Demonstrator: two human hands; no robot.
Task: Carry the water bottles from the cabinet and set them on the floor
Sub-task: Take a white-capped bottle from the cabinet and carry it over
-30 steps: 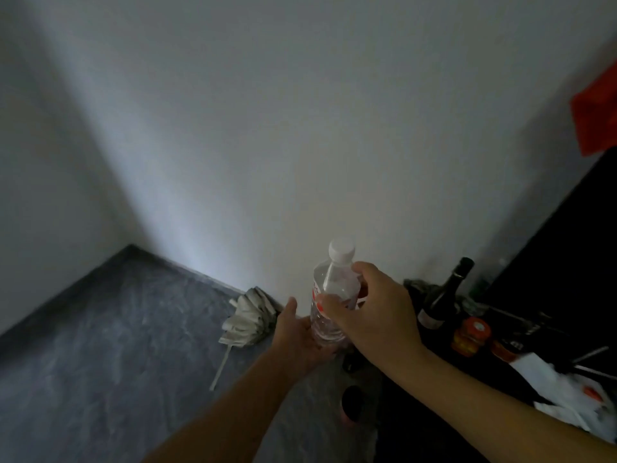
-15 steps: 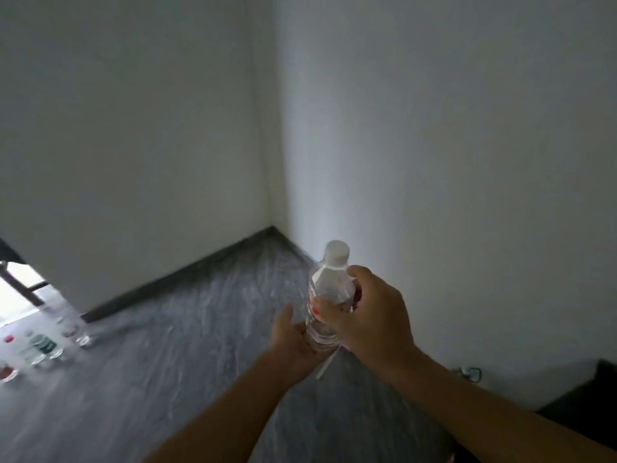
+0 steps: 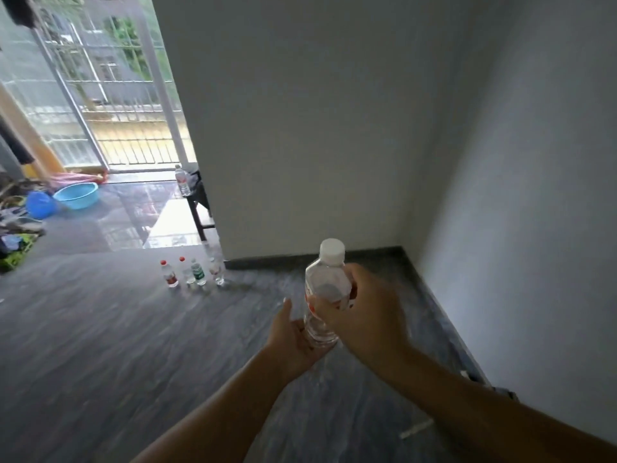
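Note:
I hold a clear water bottle (image 3: 325, 285) with a white cap upright in front of me, above the grey floor. My right hand (image 3: 365, 310) wraps around its middle from the right. My left hand (image 3: 293, 339) cups its base from below, palm up. Several small bottles (image 3: 193, 274) stand in a row on the floor by the wall corner, ahead and to the left. The cabinet is out of view.
A white wall corner (image 3: 405, 243) lies ahead right. Another bottle (image 3: 182, 180) stands on a dark stool (image 3: 200, 208) by the balcony opening. Blue basins (image 3: 76, 195) sit on the glossy floor far left, with clutter at the left edge.
My view has swung left, away from the cabinet and the wall corner, to the open floor and balcony. Both hands keep the same hold on the bottle.

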